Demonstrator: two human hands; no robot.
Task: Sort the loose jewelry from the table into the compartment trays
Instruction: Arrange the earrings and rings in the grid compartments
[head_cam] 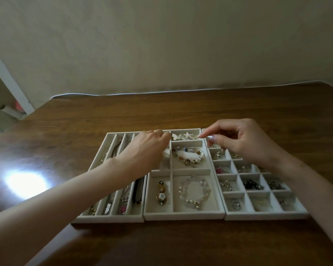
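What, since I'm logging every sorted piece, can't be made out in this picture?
Head view only:
- Left hand: its back hides its fingertips and the compartment under it in the middle tray.
- Right hand: whether its pinched fingertips hold anything is too small to tell.
- Right tray: far cells hidden by the right hand and wrist; near pieces blurred.
- Table: glare whites out a patch at left.

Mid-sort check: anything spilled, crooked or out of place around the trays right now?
Nothing stands out. The three cream felt compartment trays sit side by side on the brown wooden table, jewelry inside compartments, none visible on the bare wood. The left hand and right hand hide some far compartments.
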